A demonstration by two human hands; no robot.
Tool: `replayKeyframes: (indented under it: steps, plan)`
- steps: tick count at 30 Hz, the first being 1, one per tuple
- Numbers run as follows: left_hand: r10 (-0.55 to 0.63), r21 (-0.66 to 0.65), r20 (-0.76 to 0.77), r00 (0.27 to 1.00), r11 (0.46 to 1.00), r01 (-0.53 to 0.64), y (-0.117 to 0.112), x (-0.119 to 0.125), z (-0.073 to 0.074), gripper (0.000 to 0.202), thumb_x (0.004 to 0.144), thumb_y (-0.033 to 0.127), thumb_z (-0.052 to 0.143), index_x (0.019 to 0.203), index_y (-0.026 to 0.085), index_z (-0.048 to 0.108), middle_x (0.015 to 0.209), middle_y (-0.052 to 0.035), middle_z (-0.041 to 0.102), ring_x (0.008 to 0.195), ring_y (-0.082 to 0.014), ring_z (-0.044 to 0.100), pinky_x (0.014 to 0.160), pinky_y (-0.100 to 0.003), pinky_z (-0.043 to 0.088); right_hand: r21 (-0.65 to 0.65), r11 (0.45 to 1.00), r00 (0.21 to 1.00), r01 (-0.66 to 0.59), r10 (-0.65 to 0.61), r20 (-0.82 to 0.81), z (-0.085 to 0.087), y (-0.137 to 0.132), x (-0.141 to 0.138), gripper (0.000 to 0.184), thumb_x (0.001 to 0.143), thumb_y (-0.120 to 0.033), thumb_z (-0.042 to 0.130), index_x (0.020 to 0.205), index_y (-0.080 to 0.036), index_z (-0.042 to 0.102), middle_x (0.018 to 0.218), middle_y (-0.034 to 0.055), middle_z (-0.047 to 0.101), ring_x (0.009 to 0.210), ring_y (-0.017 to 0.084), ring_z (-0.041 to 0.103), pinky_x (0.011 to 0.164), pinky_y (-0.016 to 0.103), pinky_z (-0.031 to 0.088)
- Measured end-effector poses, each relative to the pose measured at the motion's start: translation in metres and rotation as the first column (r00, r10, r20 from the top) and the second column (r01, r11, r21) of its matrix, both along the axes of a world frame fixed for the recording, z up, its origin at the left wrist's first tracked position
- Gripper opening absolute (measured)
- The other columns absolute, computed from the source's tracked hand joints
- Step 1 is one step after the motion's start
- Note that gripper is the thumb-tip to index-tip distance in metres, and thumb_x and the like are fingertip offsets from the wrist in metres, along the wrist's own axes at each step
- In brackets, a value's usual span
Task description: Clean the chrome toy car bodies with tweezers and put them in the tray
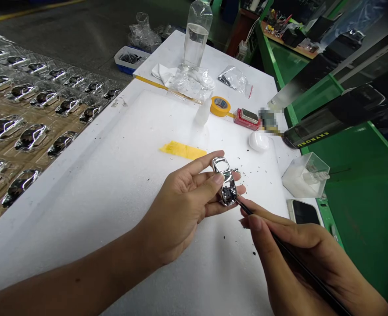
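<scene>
Holding chrome part (227, 177) in left hand (185, 199), between thumb and fingers, above white worktop (121, 175). Pinching black tool (292, 258) in right hand (307, 241), with tip at part's dark end. Could scratch chrome through slip of tip; could drop part through loose thumb on glossy face.

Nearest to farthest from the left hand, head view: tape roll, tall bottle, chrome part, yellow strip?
1. Chrome part, held in the left hand.
2. Yellow strip, just beyond it.
3. Tape roll, farther, to the right.
4. Tall bottle, farthest back.
</scene>
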State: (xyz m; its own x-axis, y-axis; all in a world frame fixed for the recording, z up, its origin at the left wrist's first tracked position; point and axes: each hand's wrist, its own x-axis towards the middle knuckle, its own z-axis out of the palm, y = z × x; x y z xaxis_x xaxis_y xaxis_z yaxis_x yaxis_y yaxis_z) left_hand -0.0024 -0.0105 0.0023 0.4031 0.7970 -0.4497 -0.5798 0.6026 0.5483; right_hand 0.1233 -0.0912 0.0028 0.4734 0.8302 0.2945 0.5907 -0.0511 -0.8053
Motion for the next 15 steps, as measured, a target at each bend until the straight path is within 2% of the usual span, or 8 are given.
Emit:
replayKeyframes:
  steps: [3,6,11,15]
  plan:
    - [-0.001,-0.004,-0.007,1.000,1.000,0.001,0.0007,0.0002,-0.0004,0.040,0.097,0.011,0.061,0.135,0.021,0.061,0.108,-0.0120,0.079,0.088,-0.0197,0.078,0.085,-0.032,0.063,-0.047,0.998,0.999,0.046,-0.045,0.009,0.0019,-0.0013,-0.0004,0.015,0.084,-0.036,0.079,0.083,-0.026,0.069,0.100,-0.0065,0.080,0.089,0.011,0.078,0.084,0.008,0.057]
    - [-0.002,0.009,-0.007,1.000,1.000,0.002,0.0004,-0.0006,-0.0006,0.039,0.096,0.012,0.062,0.134,0.022,0.062,0.110,-0.0114,0.078,0.092,-0.0205,0.077,0.088,-0.033,0.063,-0.065,0.996,0.998,0.058,-0.058,0.003,0.0041,-0.0020,-0.0012,0.016,0.083,-0.035,0.080,0.083,-0.025,0.069,0.100,-0.0045,0.080,0.088,0.015,0.078,0.086,0.015,0.060]
    - [0.003,0.000,0.028,1.000,1.000,-0.003,0.0010,-0.0005,0.0007,0.039,0.096,0.011,0.061,0.134,0.021,0.061,0.110,-0.0127,0.078,0.095,-0.0222,0.077,0.089,-0.036,0.063,0.038,0.999,1.000,0.022,-0.022,0.004,0.0058,-0.0017,-0.0006,0.008,0.087,-0.029,0.076,0.085,-0.024,0.069,0.100,-0.0044,0.080,0.088,0.014,0.078,0.085,0.016,0.060]
    - [-0.003,0.017,0.041,0.999,1.000,0.002,0.0018,-0.0009,0.0019,0.039,0.096,0.012,0.062,0.134,0.020,0.061,0.111,-0.0133,0.077,0.100,-0.0240,0.076,0.090,-0.036,0.062,-0.032,0.999,0.999,0.021,-0.019,0.050,0.0061,-0.0035,-0.0023,0.012,0.086,-0.034,0.078,0.087,-0.024,0.071,0.102,-0.0021,0.080,0.090,0.018,0.078,0.084,0.020,0.063]
